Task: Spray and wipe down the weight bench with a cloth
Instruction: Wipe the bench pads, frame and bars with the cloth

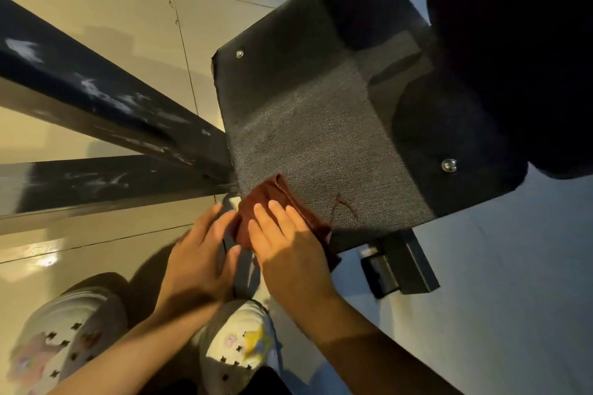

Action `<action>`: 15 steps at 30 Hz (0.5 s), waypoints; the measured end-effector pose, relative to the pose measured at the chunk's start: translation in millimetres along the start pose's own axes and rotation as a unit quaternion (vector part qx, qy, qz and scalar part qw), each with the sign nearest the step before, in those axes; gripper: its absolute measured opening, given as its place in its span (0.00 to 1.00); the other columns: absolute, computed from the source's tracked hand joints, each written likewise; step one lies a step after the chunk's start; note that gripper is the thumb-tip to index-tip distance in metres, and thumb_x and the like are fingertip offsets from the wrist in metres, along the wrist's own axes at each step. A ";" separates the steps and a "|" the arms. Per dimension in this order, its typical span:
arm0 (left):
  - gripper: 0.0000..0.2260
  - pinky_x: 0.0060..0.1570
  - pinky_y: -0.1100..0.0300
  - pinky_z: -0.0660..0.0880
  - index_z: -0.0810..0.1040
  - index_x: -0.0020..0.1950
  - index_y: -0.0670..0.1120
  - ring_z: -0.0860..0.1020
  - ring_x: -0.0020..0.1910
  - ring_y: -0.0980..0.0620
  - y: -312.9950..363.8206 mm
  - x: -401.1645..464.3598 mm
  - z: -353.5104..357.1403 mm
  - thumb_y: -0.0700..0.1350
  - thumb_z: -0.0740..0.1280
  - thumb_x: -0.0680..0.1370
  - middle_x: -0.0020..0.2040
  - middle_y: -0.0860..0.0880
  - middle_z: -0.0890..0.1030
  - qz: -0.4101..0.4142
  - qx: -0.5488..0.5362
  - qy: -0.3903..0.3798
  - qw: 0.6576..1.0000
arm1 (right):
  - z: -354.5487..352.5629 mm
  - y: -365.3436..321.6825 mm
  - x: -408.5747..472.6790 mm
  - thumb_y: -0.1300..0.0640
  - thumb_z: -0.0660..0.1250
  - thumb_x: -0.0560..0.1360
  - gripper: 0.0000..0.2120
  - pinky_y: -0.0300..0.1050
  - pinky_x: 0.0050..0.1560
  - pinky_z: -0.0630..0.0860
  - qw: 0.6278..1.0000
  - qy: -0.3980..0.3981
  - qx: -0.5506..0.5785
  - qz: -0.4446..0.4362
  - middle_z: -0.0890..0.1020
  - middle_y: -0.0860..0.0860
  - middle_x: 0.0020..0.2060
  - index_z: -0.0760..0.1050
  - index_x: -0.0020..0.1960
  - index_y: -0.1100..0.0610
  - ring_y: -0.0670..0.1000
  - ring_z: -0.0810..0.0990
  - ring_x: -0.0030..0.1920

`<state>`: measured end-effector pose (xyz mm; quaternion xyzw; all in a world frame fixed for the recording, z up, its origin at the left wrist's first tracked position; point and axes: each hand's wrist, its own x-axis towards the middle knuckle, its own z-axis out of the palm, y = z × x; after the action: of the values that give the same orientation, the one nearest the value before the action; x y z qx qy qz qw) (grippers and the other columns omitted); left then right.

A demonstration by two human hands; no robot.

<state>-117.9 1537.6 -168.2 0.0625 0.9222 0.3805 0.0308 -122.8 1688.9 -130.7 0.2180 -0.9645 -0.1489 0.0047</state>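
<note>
Glossy tiled floor (96, 26), scuffed dark frame bars (106, 106) left of black bench pad (321, 125); right hand (288, 244) fingers straight, pressing brown cloth (256, 205) at pad's near corner; left hand (199, 253) fingers spread, touching the cloth's edge, blurred

The cloth (276, 205) at lower centre is dark reddish brown, with a loose thread of the same colour. The bench pad (321, 125) filling the centre is black with a fine grainy speckle and silver studs (448, 165). At left, the frame bars (106, 102) are dark navy, streaked with white scuffs. The floor (96, 3) is beige tile with dark grout lines, bluish grey at right. The shoes (237, 343) at the bottom are white with small dark holes and pink and yellow charms.
</note>
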 end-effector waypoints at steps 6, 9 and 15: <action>0.25 0.53 0.44 0.77 0.74 0.67 0.44 0.80 0.56 0.40 14.3 -9.8 -8.8 0.54 0.57 0.73 0.65 0.41 0.76 0.080 0.005 -0.022 0.997 | -43.1 85.3 -18.8 0.61 0.75 0.67 0.21 0.54 0.65 0.72 0.990 0.100 -0.026 0.101 0.79 0.58 0.62 0.80 0.60 0.58 0.59 0.77 0.64; 0.24 0.53 0.43 0.78 0.75 0.66 0.44 0.80 0.55 0.40 20.0 -9.0 -12.3 0.53 0.58 0.74 0.64 0.40 0.76 0.088 -0.026 -0.017 0.996 | -84.5 147.7 -42.6 0.54 0.65 0.77 0.19 0.55 0.71 0.62 0.964 0.154 -0.052 0.211 0.75 0.59 0.67 0.75 0.66 0.60 0.61 0.72 0.68; 0.19 0.59 0.44 0.74 0.71 0.65 0.53 0.77 0.59 0.41 30.6 -6.1 -19.3 0.53 0.59 0.74 0.64 0.42 0.76 0.106 -0.065 -0.020 0.992 | -74.5 136.5 -38.7 0.54 0.60 0.79 0.20 0.58 0.72 0.58 0.956 0.153 -0.083 0.235 0.72 0.61 0.69 0.73 0.68 0.61 0.64 0.69 0.70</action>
<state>-111.1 1544.8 -132.9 0.1652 0.8830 0.4391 0.0125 -139.5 1801.5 -17.9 0.0047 -0.9605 -0.1879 0.2052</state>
